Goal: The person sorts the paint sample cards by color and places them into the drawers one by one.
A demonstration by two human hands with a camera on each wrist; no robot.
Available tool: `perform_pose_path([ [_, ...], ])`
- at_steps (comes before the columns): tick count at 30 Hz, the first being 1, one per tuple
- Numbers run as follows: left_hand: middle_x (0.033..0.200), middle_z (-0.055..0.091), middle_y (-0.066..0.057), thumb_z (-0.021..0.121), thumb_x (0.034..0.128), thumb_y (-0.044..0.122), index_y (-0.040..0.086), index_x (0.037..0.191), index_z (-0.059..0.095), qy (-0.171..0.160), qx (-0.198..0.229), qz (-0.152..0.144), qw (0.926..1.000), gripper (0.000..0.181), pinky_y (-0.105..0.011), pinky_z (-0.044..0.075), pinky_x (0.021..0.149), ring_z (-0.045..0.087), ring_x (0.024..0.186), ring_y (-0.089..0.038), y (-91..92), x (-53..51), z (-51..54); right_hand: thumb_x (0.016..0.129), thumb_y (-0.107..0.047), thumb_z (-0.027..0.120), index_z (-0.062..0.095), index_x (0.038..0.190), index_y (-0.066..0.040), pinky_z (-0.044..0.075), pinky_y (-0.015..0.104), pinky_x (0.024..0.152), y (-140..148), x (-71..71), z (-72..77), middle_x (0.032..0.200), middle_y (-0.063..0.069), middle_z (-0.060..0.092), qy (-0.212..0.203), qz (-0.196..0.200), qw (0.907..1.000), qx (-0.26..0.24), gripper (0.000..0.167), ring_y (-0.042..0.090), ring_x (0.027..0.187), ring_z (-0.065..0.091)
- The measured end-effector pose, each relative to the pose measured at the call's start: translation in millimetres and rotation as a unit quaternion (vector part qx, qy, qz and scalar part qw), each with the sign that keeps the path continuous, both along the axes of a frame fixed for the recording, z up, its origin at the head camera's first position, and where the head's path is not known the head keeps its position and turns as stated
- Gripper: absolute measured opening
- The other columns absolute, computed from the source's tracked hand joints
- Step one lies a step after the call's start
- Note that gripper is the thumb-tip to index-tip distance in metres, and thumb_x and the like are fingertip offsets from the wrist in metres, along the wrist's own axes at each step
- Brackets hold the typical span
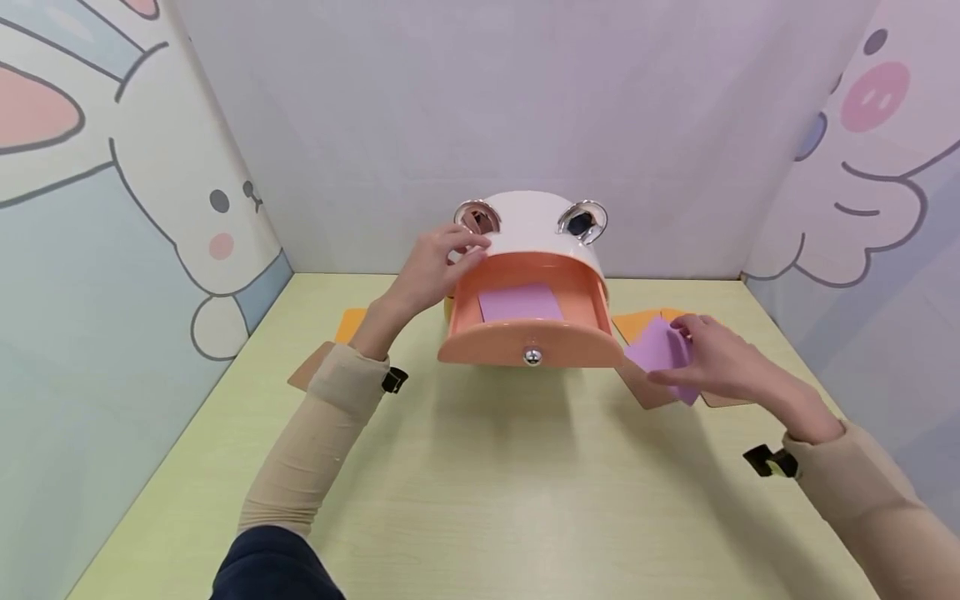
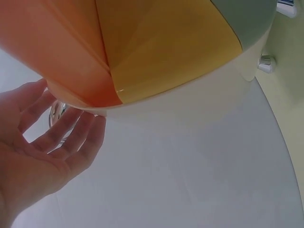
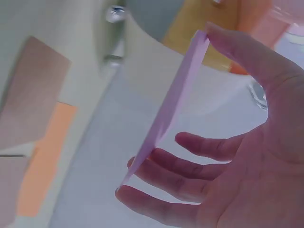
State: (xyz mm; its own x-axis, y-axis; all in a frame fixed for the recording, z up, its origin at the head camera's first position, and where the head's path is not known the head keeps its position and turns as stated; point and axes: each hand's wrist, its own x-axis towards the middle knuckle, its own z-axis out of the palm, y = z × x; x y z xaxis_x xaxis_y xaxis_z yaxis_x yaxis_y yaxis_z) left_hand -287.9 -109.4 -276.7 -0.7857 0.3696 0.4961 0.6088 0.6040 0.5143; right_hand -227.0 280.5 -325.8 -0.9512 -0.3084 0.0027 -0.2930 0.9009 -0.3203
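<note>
A white frog-shaped drawer box [image 1: 528,218] with silver-ringed eyes stands at the table's back, its orange top drawer [image 1: 525,343] pulled out. In the drawer lies a purple card [image 1: 521,303]. My left hand [image 1: 435,268] touches the white shell beside the box's left eye; in the left wrist view the fingers of this hand [image 2: 52,142] lie against the shell's edge, not wrapped round it. To the right of the drawer, my right hand [image 1: 716,358] holds another purple sheet [image 1: 663,346] above the table, its edges between thumb and fingers [image 3: 166,185].
Brown cards [image 1: 647,387] and an orange card [image 1: 633,322] lie right of the box. At left are another brown card [image 1: 309,368] and an orange one [image 1: 349,323]. Yellow and grey-green drawer sides show below the orange one. Printed cloth walls enclose the table [image 1: 510,500].
</note>
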Motion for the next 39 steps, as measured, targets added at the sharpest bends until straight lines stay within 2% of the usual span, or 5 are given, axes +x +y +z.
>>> perform_pose_path([
  [12,0.11,0.065,-0.01,0.061,0.0951,0.017,0.006,0.112,0.071,-0.005,0.024,-0.016,0.9996,0.023,-0.035,0.056,0.082,0.061,0.098,-0.022,-4.7,-2.5,-3.5,0.069,-0.033,0.087,0.05,0.126,0.0,0.051,0.031,0.072,-5.2,-7.5,61.7,0.114,0.017,0.061,0.051,0.073,0.9938,-0.067,0.075,0.031,0.102,0.057],
  [19,0.106,0.065,-0.01,0.061,0.0948,0.017,0.006,0.112,0.071,-0.001,0.034,-0.024,0.9991,0.022,-0.035,0.055,0.081,0.062,0.094,-0.021,-9.0,-5.6,-5.8,0.071,-0.024,0.086,0.049,0.13,-0.004,0.047,0.053,0.095,-20.7,-10.2,87.7,0.122,0.011,0.06,0.043,0.124,0.9855,-0.108,0.072,0.028,0.112,0.056],
  [24,0.108,0.066,-0.009,0.062,0.0948,0.017,0.007,0.112,0.071,-0.004,0.034,-0.024,0.9991,0.022,-0.035,0.055,0.08,0.062,0.095,-0.02,-9.1,-6.7,-6.1,0.071,-0.023,0.086,0.048,0.133,-0.005,0.045,0.053,0.097,-32.6,-13.1,99.3,0.124,0.01,0.058,0.041,0.151,0.9809,-0.116,0.075,0.027,0.113,0.054],
  [31,0.107,0.065,-0.01,0.061,0.095,0.017,0.006,0.112,0.071,-0.009,0.034,-0.024,0.9991,0.023,-0.035,0.055,0.081,0.062,0.095,-0.021,-9.4,-6.9,-5.4,0.073,-0.029,0.085,0.049,0.134,-0.014,0.046,0.032,0.094,-54.1,-16.5,111.8,0.123,-0.001,0.059,0.067,0.19,0.9752,-0.092,0.073,0.016,0.113,0.055],
  [39,0.106,0.064,-0.011,0.061,0.0953,0.018,0.006,0.114,0.07,-0.013,0.032,-0.017,0.9993,0.024,-0.036,0.056,0.081,0.062,0.094,-0.022,-10.1,-6.4,-3.8,0.072,-0.028,0.085,0.047,0.135,-0.015,0.045,0.045,0.102,-82.0,-27.0,117.1,0.124,0.003,0.06,0.053,0.225,0.9669,-0.107,0.074,0.02,0.117,0.055],
])
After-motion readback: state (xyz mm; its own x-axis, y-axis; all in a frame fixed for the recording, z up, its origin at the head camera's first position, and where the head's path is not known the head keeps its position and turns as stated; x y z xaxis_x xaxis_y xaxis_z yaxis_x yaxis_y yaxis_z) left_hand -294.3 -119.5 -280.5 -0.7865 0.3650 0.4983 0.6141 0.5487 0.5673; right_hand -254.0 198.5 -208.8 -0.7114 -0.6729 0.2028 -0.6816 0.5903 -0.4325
